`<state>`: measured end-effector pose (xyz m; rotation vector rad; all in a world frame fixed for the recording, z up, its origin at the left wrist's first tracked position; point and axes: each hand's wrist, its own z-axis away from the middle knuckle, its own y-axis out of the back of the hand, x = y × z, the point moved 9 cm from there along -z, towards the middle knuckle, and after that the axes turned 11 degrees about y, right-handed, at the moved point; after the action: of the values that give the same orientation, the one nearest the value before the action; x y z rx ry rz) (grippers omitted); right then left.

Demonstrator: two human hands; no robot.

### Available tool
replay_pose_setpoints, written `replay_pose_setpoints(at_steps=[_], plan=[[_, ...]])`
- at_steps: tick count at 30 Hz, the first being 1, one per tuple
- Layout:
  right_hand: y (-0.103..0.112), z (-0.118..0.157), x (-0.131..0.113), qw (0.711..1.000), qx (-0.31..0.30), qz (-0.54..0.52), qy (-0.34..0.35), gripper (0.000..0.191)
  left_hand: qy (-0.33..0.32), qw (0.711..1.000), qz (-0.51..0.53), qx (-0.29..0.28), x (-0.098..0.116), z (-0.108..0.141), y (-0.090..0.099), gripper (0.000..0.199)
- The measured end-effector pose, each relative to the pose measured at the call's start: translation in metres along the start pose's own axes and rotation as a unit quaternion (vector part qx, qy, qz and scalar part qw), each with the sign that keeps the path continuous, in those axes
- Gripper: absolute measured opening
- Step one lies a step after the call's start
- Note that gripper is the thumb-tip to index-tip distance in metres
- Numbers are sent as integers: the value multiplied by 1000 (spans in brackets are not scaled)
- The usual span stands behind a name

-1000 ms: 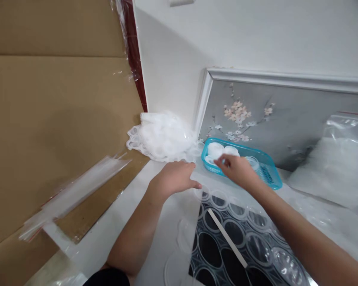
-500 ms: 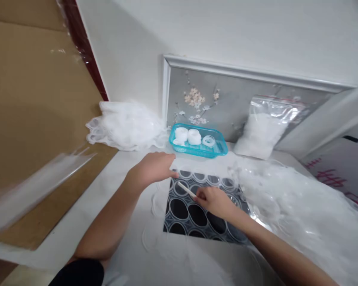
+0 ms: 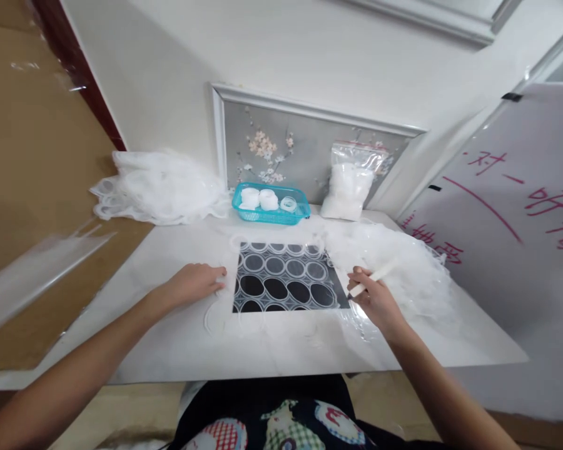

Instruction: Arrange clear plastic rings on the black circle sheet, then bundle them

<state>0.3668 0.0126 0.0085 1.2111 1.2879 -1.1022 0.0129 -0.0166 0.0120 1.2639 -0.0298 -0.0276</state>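
A black sheet [image 3: 276, 287] lies on the white table, under sheer white fabric [image 3: 274, 265] patterned with rows of oval rings. Left of the sheet, my left hand [image 3: 194, 284] has its thumb and forefinger closed at the fabric's edge; the see-through material between them is hard to make out. At the sheet's right edge, my right hand [image 3: 373, 300] grips a white pen-shaped tool [image 3: 359, 289]. Its dark tip points down and left, near the sheet's lower right corner. Loose sheer fabric [image 3: 398, 269] is heaped beside and behind my right hand.
Behind the sheet stands a turquoise basket [image 3: 272, 217] with white rolls and rings in it. A zip bag of white material [image 3: 349, 190] leans at the wall. More white fabric [image 3: 164, 187] is piled at left, near cardboard [image 3: 42, 156]. A whiteboard [image 3: 511, 250] bounds the right.
My right hand has moved right with the white tool, off the sheet's middle to its right edge. The left hand has drawn back left and its fingers have closed. My view has tilted and widened.
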Motion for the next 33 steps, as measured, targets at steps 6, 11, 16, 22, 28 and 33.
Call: replay_pose_setpoints(at_steps=[6,11,16,22,28,33], plan=[[-15,3,33,997,-36,71,0,45,-32,999,-6,19,29,-8,3,35],[-40,-17,26,969,-125,212,19,55,-39,998,-19,37,40,-17,7,33],[-50,-64,-5,773,-167,582,191,31,-20,996,-23,84,20,-44,23,28],[-67,-105,19,684,-273,636,232,19,-17,994,8,108,-6,-90,30,25],[-65,-120,28,709,-276,604,237,18,-5,986,95,135,-18,-103,29,24],[-50,-133,18,761,-214,566,235,15,45,957,218,184,-36,-106,58,26]])
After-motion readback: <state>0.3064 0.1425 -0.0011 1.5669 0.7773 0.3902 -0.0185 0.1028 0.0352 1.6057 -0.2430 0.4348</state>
